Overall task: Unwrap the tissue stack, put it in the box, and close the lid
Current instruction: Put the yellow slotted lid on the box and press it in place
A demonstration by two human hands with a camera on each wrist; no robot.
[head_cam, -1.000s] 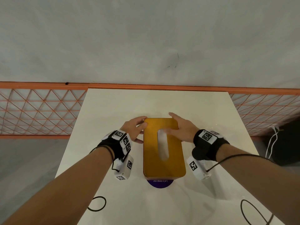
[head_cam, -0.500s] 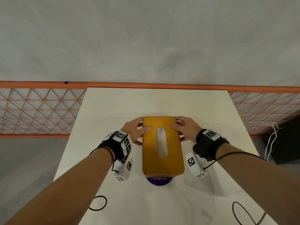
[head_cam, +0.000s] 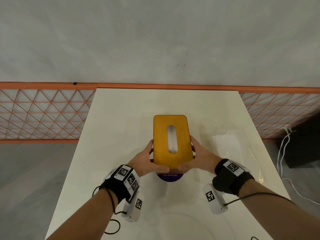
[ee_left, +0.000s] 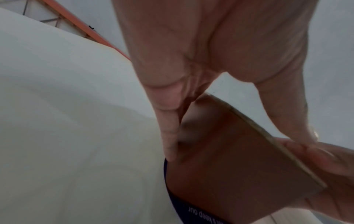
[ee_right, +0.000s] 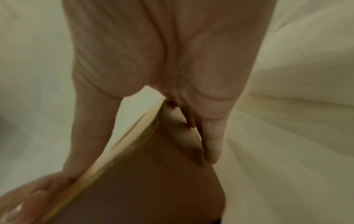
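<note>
- While both hands grip its near end, the box (head_cam: 173,141) stands on the desk (head_cam: 121,118), its long side running away from the person.
- The left hand (head_cam: 147,161) is at the box's near left corner: thumb on the lid (head_cam: 161,135) by the near edge, fingers (ee_left: 170,136) pressed flat against the left wall.
- The right hand (head_cam: 199,158) mirrors it at the near right corner, thumb on the lid, fingers (ee_right: 210,144) along the right wall.
- The lid lies flat on the box, closed; white tissue (head_cam: 172,141) shows through its oval slot.
- A purple disc (head_cam: 169,177) with white lettering pokes out from under the box's near end.
- Right of the box, apart from it, the clear wrapper (head_cam: 230,141) lies crumpled on the desk.
- Beyond the box, past the desk's far edge, runs an orange mesh fence (head_cam: 43,115) against a grey wall.
</note>
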